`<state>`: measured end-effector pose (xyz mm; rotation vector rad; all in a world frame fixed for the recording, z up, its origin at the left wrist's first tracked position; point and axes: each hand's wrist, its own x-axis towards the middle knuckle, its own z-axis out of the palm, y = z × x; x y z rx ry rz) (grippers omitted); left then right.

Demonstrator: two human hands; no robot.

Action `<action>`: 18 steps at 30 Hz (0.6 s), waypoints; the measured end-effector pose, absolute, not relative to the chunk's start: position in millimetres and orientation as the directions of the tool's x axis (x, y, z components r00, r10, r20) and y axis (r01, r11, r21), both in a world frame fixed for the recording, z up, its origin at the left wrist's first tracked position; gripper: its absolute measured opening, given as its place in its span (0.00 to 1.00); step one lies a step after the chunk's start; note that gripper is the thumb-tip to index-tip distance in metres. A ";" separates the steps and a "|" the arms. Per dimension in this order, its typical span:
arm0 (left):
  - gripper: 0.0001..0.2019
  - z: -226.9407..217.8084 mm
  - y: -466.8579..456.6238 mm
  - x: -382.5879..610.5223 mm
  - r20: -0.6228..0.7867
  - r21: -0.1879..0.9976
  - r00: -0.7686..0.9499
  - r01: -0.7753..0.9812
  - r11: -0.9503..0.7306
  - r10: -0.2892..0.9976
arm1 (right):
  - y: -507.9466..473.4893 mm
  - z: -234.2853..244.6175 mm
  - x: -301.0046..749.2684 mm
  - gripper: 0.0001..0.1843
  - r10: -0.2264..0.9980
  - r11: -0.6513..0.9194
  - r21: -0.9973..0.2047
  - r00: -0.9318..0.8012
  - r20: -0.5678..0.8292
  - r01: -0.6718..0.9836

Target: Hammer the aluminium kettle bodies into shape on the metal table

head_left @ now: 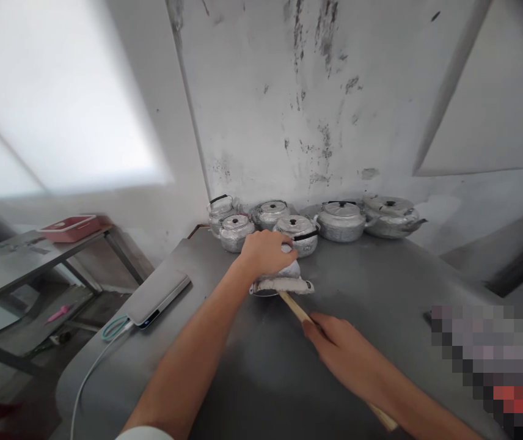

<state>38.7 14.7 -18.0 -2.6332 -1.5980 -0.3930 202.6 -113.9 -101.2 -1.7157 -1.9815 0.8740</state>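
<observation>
Holding a wooden handle [296, 307] low over the grey table [261, 385], the person's right hand [341, 345] is closing its fingers firmly round the shaft, whose lower end is showing past the forearm. At its far end an off-white head [284, 285] is lying against a rounded silver piece [292, 267], in the middle of the table. The left hand [266, 253] is reaching over this piece from above, clasping it between thumb and fingers and hiding much of it; I can't tell its full shape. Just beyond, lidded silver pots [341, 221] are standing near the stained wall [252, 122], a spouted pot [392, 217] among them at the right. Over on the left, a flat grey device [160, 297] is lying with a cable [80, 391] trailing from it, while a pink basket [69, 228] is sitting on a side table [14, 278].
</observation>
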 end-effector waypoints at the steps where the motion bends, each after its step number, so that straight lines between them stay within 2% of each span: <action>1: 0.20 -18.0 14.7 39.0 0.232 0.099 0.437 0.878 -0.468 0.869 | -114.3 -100.9 202.2 0.20 0.977 0.060 -0.671 -0.181 -0.113 0.739; 6: 0.21 -18.7 15.7 39.7 0.241 0.093 0.428 0.883 -0.460 0.871 | -115.9 -99.9 201.3 0.20 0.982 0.067 -0.702 -0.170 -0.078 0.709; 18: 0.21 -20.4 16.7 38.7 0.244 0.076 0.437 0.882 -0.466 0.866 | -115.3 -97.8 203.2 0.19 0.975 0.015 -0.696 -0.164 -0.147 0.718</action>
